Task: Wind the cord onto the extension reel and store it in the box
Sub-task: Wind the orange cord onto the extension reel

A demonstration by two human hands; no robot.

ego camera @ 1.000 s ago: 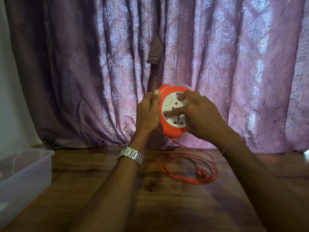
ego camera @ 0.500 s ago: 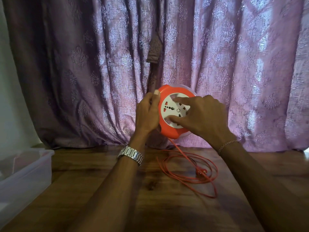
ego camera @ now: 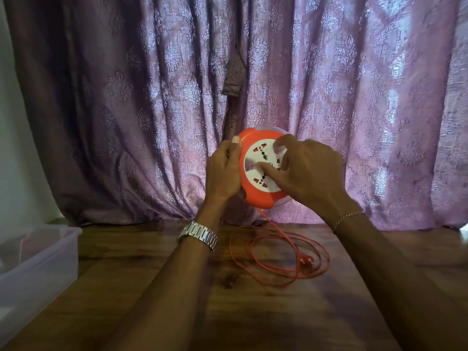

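Observation:
I hold a round orange extension reel (ego camera: 255, 196) upright in the air above the table, its white socket face turned toward me. My left hand (ego camera: 222, 173) grips the reel's left rim, thumb on the front edge. The fingers of my right hand (ego camera: 309, 173) press on the white face (ego camera: 255, 160) and cover its right half. An orange cord (ego camera: 273, 249) drops from the reel's underside into loose loops on the wooden table (ego camera: 228, 312). Its plug (ego camera: 307, 260) lies inside the loops.
A clear plastic box (ego camera: 38, 264) stands open at the table's left edge. A purple patterned curtain (ego camera: 354, 97) hangs right behind the reel along the table's far edge. A pale wall shows at far left.
The white socket face has turned under my right fingers. The cord loops on the table have shifted and the plug has moved within them. My left hand has stayed on the rim.

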